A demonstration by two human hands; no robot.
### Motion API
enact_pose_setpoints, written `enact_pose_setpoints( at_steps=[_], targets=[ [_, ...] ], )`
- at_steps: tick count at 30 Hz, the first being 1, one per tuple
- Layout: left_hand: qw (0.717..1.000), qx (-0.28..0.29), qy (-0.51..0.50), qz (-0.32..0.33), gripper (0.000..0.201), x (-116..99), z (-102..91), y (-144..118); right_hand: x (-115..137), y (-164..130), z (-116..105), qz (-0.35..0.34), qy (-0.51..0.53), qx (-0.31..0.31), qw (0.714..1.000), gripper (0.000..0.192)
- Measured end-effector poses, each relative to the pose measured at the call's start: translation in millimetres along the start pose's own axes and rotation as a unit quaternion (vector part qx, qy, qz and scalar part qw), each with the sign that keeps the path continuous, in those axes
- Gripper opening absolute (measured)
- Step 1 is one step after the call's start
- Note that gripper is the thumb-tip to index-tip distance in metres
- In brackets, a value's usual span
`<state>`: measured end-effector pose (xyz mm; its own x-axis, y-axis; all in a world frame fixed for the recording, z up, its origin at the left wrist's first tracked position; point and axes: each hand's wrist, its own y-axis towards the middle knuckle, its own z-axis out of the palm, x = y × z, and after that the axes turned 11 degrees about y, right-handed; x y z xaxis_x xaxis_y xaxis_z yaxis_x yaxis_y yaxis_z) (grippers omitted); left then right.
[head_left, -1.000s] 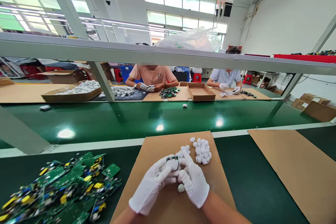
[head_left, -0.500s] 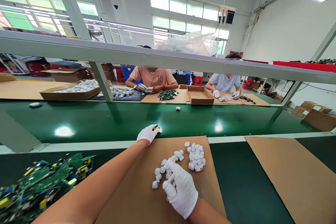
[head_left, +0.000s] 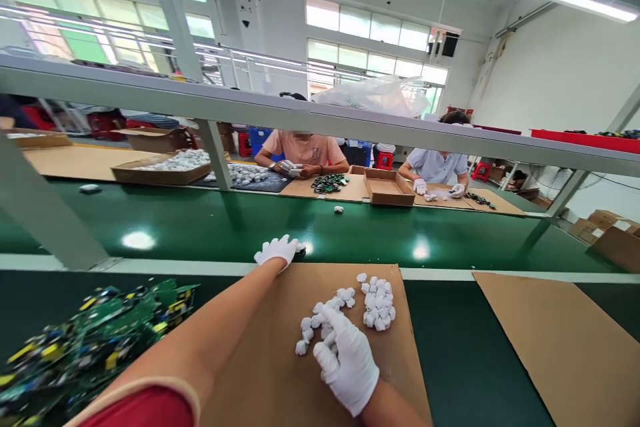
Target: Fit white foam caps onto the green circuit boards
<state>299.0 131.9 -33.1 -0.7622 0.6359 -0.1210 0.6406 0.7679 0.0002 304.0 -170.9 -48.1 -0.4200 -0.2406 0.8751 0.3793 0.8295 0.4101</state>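
The left hand (head_left: 277, 250) reaches past the cardboard sheet (head_left: 280, 373) onto the green belt (head_left: 200, 227), fingers spread, a small part (head_left: 300, 247) at its fingertips. The right hand (head_left: 347, 363), fingers loosely curled, touches the white pieces (head_left: 377, 293) on that sheet.

A cardboard sheet (head_left: 280, 373) lies on the near bench, with small caps (head_left: 378, 293) heaped at its far right. Circuit boards (head_left: 85, 340) pile to its left, another sheet (head_left: 565, 333) to its right. The conveyor belt (head_left: 350, 233) runs behind, with co-workers (head_left: 303, 150) beyond it.

Left hand (head_left: 277, 250) splayed over green belt (head_left: 200, 227), right hand (head_left: 347, 363) on white caps (head_left: 377, 293)
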Motion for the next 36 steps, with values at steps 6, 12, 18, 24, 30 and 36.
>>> enact_pose_setpoints(
  at_steps=[6, 12, 18, 24, 30, 36],
  targets=[
    [0.999, -0.007, 0.052, 0.002, 0.049, 31.2, -15.3, -20.0, -25.8, -9.0, 3.7, 0.006, 0.011, -0.005, 1.0, 0.048],
    [0.989, 0.074, 0.101, 0.08, 0.042, 83.8, -39.9, -81.4, -23.9, -8.5, 3.5, -0.018, -0.004, 0.003, 1.0, 0.039],
    [0.974, 0.137, 0.122, 0.134, 0.044, 110.2, -55.0, -158.3, -23.9, -10.7, 1.1, 0.017, 0.008, 0.021, 1.0, 0.041],
    [0.959, 0.147, 0.169, 0.176, 0.059, 107.3, -54.4, -193.5, -28.1, -10.4, 0.9, 0.049, 0.031, 0.013, 0.998, 0.043],
    [0.967, 0.086, 0.198, 0.139, 0.064, 101.2, -39.1, -194.7, -27.3, -9.5, 1.0, 0.054, 0.022, 0.015, 0.998, 0.043],
    [0.972, 0.056, 0.187, 0.132, 0.046, 97.7, -29.1, -179.9, -27.5, -10.0, -1.8, 0.065, 0.028, 0.024, 0.997, 0.039]
  ],
)
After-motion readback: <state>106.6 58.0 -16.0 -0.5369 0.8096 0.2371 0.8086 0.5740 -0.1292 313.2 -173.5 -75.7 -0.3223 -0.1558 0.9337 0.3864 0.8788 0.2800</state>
